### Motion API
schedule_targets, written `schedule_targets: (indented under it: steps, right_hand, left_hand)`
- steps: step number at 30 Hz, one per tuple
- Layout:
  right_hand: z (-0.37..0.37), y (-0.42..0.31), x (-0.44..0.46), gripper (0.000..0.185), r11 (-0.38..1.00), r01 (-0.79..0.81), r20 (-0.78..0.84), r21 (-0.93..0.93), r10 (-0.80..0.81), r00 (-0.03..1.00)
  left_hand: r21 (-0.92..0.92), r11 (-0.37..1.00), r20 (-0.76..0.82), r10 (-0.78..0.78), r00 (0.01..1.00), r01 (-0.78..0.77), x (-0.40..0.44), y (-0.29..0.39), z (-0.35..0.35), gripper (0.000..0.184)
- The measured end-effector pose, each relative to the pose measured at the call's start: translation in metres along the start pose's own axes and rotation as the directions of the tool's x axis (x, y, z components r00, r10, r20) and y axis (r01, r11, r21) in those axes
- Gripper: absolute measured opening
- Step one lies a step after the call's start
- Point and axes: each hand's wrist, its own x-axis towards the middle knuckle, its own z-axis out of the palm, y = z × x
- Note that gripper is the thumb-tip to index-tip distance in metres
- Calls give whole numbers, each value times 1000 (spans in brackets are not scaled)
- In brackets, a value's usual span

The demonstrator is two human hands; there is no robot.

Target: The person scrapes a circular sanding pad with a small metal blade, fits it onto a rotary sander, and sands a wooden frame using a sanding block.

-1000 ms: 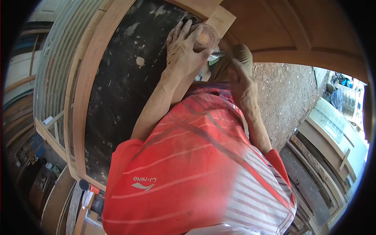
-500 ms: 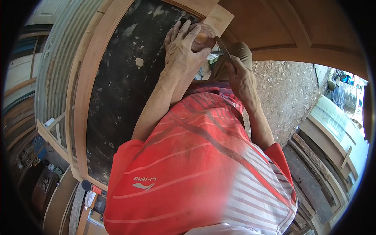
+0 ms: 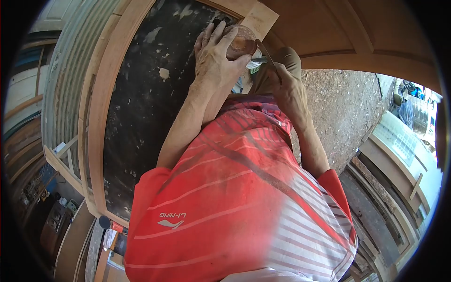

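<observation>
My left hand (image 3: 211, 63) grips a round, reddish-brown tub (image 3: 240, 43) with a lighter brown patch in its middle. Its fingers lie over the far left side of the tub and the thumb presses the near rim. In my right hand (image 3: 287, 89) is a thin, dark-bladed knife (image 3: 265, 50), its tip at the right rim of the tub. Whether the tip touches the rim I cannot tell. Just below the tub, something white and green (image 3: 255, 65) shows in part between my hands.
A black, stained panel (image 3: 141, 122) in a wooden frame (image 3: 104, 101) lies to my left. Large brown panelled wood (image 3: 329, 28) stands ahead on the right. Bare ground (image 3: 333, 108) shows at my right, with stacked boards (image 3: 387, 202) nearer. A light wood offcut (image 3: 259, 19) lies beyond the tub.
Both hands, the tub and the knife sit slightly further left in view, along with the surroundings. The hold of each hand looks the same.
</observation>
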Motion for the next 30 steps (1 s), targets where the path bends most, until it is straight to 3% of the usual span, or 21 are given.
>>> schedule_targets:
  steps: [3, 9, 15, 18, 21, 24, 27, 30]
  right_hand:
    - [3, -2, -3, 39, 994, 97, -128, 56, -89, 988]
    - [5, 4, -9, 57, 972, 214, 62, -96, -209, 976]
    - [17, -4, -8, 59, 978, 121, 33, -168, -117, 993]
    - [15, 8, -6, 58, 975, 181, 36, -133, -178, 983]
    - [17, 3, 2, 59, 976, 154, 25, -157, -152, 988]
    - [5, -8, -4, 57, 977, 111, 138, -179, -87, 987]
    - [8, -5, 9, 55, 979, 121, 61, -165, -113, 992]
    - [5, -11, 0, 54, 975, 111, 103, -192, -93, 990]
  left_hand:
    - [11, 1000, -32, 12, 999, -12, -1, -2, 5, 78]
    - [43, 998, -7, 44, 999, -43, -2, -5, 6, 77]
    - [66, 998, 18, 8, 1000, -10, -1, 0, 2, 75]
    - [65, 998, 22, 16, 1000, -17, 0, 0, 2, 75]
    - [58, 998, 19, 7, 1000, -8, 0, 3, 1, 74]
    - [60, 998, 3, 36, 999, -37, 0, -3, 4, 75]
    - [66, 997, -6, 27, 1000, -26, 0, -2, 6, 77]
    - [92, 995, -27, 38, 999, -35, 0, -3, 6, 77]
